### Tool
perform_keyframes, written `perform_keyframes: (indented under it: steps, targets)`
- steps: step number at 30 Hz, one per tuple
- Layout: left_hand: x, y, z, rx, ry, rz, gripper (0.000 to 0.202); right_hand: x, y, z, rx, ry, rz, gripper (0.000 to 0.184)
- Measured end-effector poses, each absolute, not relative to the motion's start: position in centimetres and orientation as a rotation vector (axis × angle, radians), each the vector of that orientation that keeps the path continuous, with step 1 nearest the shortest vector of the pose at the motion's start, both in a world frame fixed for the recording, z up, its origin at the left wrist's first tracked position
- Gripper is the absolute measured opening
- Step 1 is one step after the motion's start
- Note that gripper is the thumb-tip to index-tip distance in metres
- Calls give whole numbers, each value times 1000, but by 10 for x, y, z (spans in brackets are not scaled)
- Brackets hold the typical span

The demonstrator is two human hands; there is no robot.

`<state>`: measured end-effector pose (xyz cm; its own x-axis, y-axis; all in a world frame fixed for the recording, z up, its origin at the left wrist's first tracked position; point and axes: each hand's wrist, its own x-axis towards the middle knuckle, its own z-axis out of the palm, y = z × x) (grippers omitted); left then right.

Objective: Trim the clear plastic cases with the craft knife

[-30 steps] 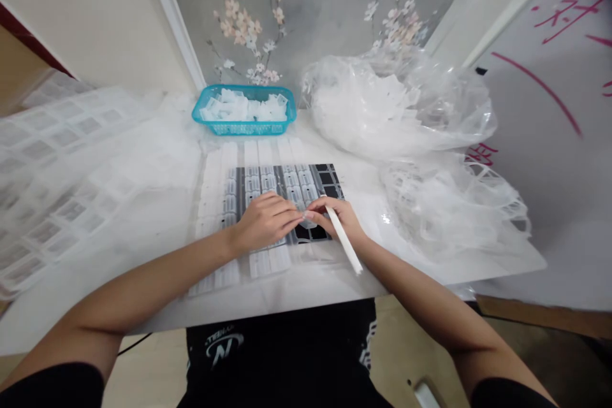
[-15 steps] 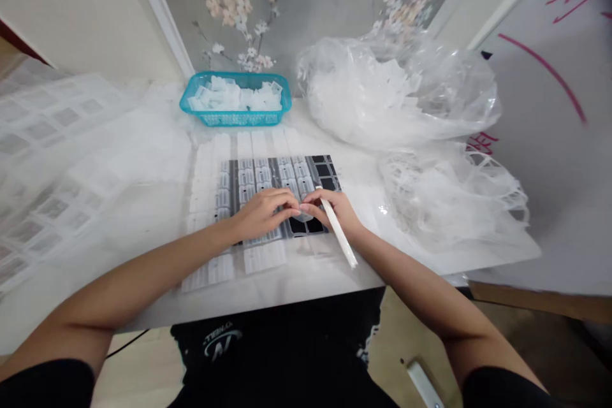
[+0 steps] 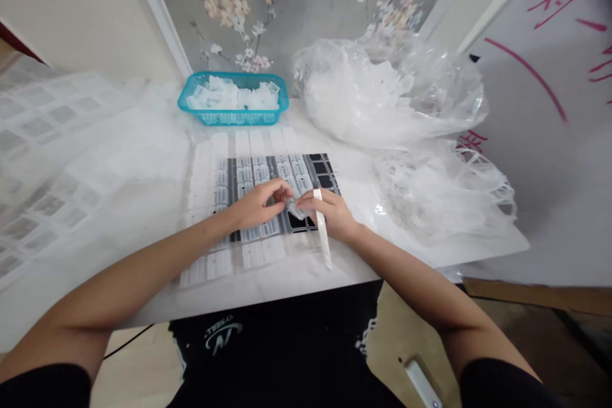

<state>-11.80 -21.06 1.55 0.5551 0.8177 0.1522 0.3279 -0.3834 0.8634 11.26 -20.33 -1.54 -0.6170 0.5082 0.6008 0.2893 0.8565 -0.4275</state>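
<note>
Over a black sheet (image 3: 322, 167) with rows of clear plastic pieces (image 3: 261, 173), my two hands are close together. My right hand (image 3: 333, 211) is closed, its fingertips on a small clear plastic piece (image 3: 297, 209). A narrow white strip (image 3: 324, 239) is tucked between the fingers of that same hand and points down toward the table's front edge. My left hand (image 3: 259, 205) is at the left side of the small piece, with thumb and forefinger curved and apart. Whether its fingertips touch the piece, I cannot tell.
A turquoise basket (image 3: 234, 117) of clear pieces stands at the back. Right of it lies a large clear plastic bag (image 3: 382, 99) with pale contents. A heap of white plastic frame scraps (image 3: 430, 197) is at the right, and translucent grid sheets (image 3: 57, 115) cover the left side.
My left thumb and forefinger have parted from the pinch beside my right fingertips. The small clear piece now shows more plainly. The white strip has swung to a steeper angle.
</note>
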Motion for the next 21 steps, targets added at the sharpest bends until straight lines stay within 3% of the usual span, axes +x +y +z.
perform_keyframes:
  steps: [5, 11, 15, 19, 21]
  targets:
    - [-119, -208, 11, 2260, 884, 567, 33, 114, -206, -19, -563, -2253, 153, 25]
    - [-119, -206, 6, 2311, 931, 539, 33, 103, -212, -12, -667, -2067, 705, 19]
    - [-116, -206, 3, 2308, 992, 538, 34, 98, -218, 0, -645, -2037, 1112, 6]
    - [-115, -206, 4, 2247, 1027, 526, 23, 94, -217, -1, -937, -2054, 1003, 24]
    - [-115, -205, 4, 2217, 1036, 536, 17, 93, -216, -3, -930, -2089, 932, 22]
